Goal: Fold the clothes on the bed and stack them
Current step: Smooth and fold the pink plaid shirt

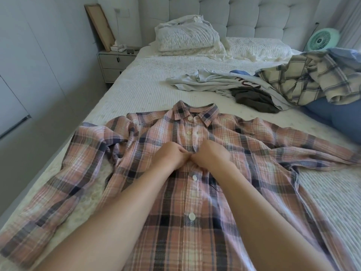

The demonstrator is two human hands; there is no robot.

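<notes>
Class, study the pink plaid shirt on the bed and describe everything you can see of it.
The pink plaid shirt looks like soft woven cloth, checked in pink, navy and white, with a collar and white buttons. It lies face up on the bed, sleeves spread sideways. The left hand and right hand pinch its front placket mid-chest.

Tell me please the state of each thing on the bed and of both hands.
Pink shirt: spread flat, front up, sleeves out.
Left hand: pinching the placket.
Right hand: pinching the placket.
Clothes pile: unfolded, crumpled.
Pillows: stacked at the headboard.
Drawers: closed.
</notes>
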